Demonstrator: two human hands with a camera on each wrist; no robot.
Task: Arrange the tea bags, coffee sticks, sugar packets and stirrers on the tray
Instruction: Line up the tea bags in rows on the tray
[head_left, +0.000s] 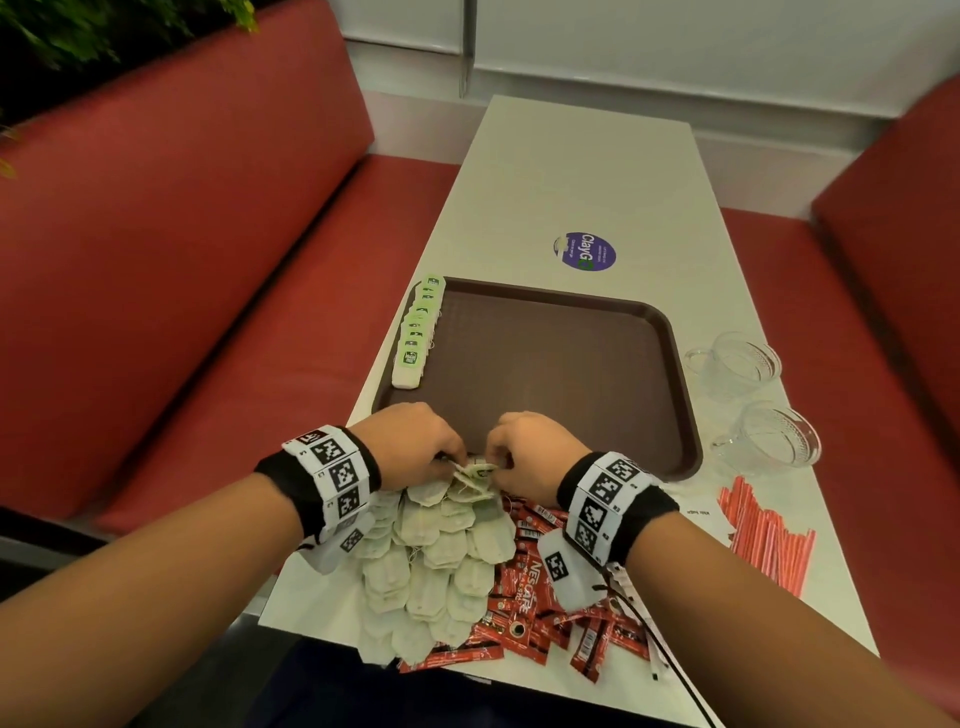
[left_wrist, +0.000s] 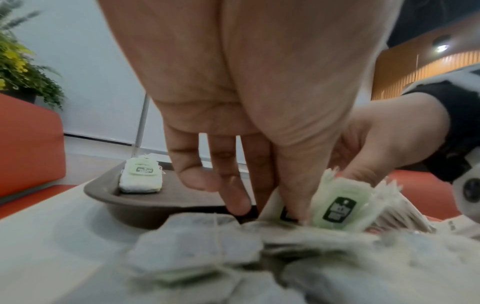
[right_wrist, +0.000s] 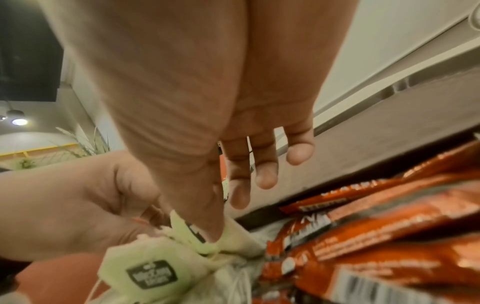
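Left hand (head_left: 415, 441), right hand (head_left: 535, 449) fingers pinch papery green-tagged tea bag (head_left: 475, 473), lower centre; glossy red Nescafe sticks (head_left: 524, 597) beside.

The round purple sticker (head_left: 585, 252) on the table (head_left: 582, 171) reads "ClayG" (its smaller print is illegible). One red coffee stick (head_left: 524, 584) reads "NESCAFE". The tea-bag tags' (left_wrist: 339, 209) dark logo is too blurred to read.

Tray (head_left: 545, 353): dark brown. Tea bags (head_left: 436, 566): off-white, pale green tags with dark labels; coffee sticks (head_left: 524, 608): red, white lettering, barcodes. Stirrers (head_left: 763, 535): red-and-white striped; benches (head_left: 182, 270): red; wristbands (head_left: 332, 475): black with black-and-white square markers.
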